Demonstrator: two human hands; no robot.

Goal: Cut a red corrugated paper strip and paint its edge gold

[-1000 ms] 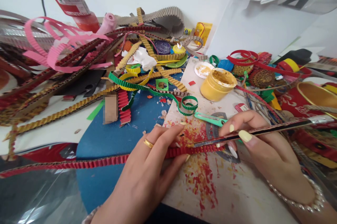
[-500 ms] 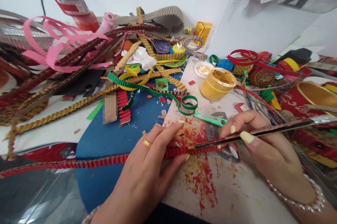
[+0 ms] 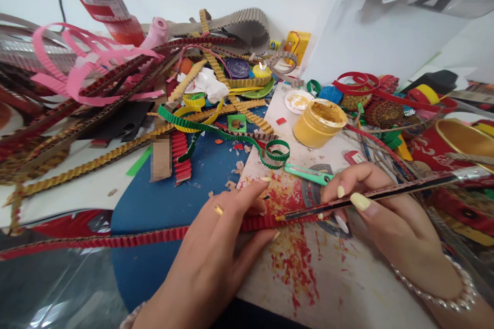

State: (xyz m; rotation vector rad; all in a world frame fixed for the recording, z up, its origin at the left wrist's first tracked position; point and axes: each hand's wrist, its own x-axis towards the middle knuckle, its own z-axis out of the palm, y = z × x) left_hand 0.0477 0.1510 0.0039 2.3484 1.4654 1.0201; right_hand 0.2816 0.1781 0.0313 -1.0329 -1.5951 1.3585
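A red corrugated cardboard strip (image 3: 150, 238) runs from the left edge across to the paint-stained board. My left hand (image 3: 216, 239) has its fingers and thumb on either side of the strip, pinning it near its right part. My right hand (image 3: 389, 205) grips a black paintbrush (image 3: 409, 191), its silver ferrule pointing right. The brush's handle end, tipped with yellow paint, meets the strip just beyond my left fingertips. Behind the hands stands an uncapped jar of golden-yellow paint (image 3: 314, 133), with its paint-smeared lid (image 3: 299, 101) beside it.
A green utility knife (image 3: 309, 173) lies between jar and hands. Green corrugated strip (image 3: 231, 136) curls across the blue mat (image 3: 154, 215). Pink paper strips (image 3: 83, 71) and a red paint bottle (image 3: 102, 2) crowd the left back. Coiled cardboard pieces (image 3: 386, 111) pile up at right.
The brush handle's tip has shifted very slightly along the red strip. My left thumb and fingers have moved a little; everything else stays put.
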